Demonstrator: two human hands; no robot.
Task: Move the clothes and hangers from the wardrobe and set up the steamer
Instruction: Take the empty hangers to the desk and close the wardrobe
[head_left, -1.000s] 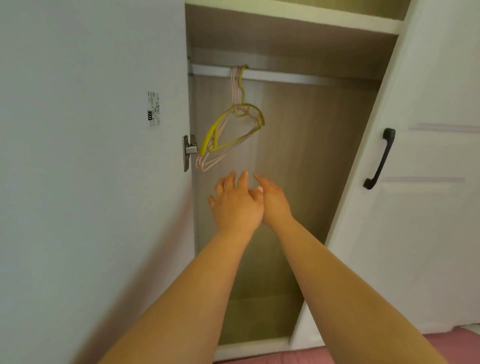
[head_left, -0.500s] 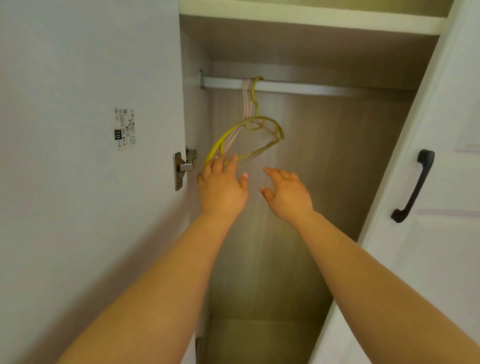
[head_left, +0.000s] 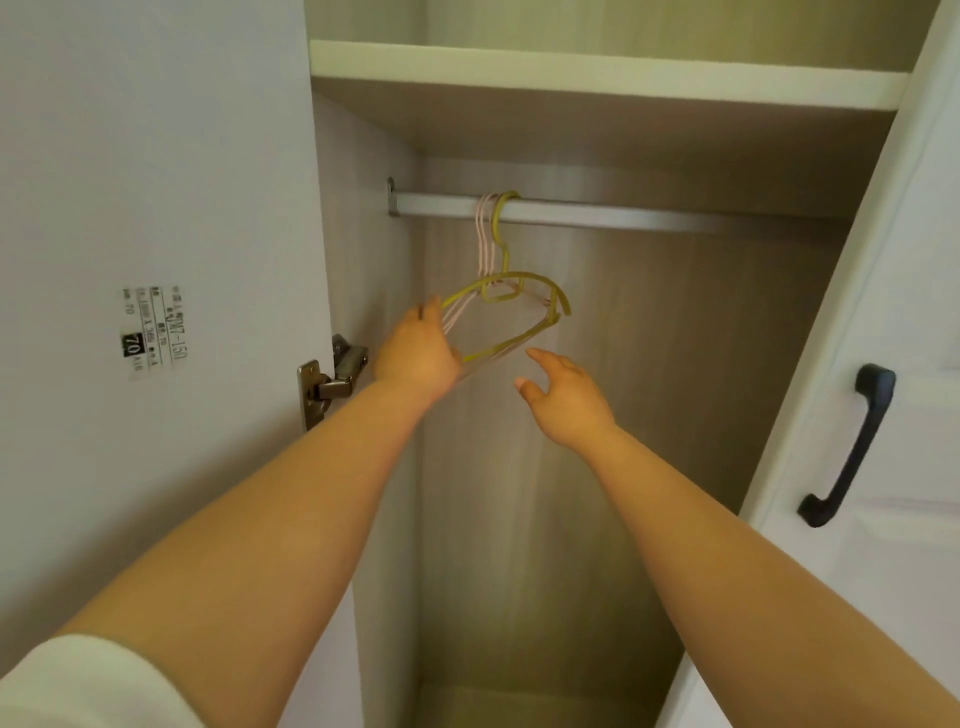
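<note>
Gripping hangers (head_left: 506, 306), left hand's (head_left: 418, 353) fingers hidden.

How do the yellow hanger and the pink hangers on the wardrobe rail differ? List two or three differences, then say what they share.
The yellow hanger looks thicker; the pink hangers are thinner wire.
There is one yellow hanger, but several pink hangers bunched together.
The yellow hanger's hook sits to the right of the pink hangers' hooks on the rail.
Both hang empty, and the left hand reaches their near ends while the right hand stays apart.
</note>
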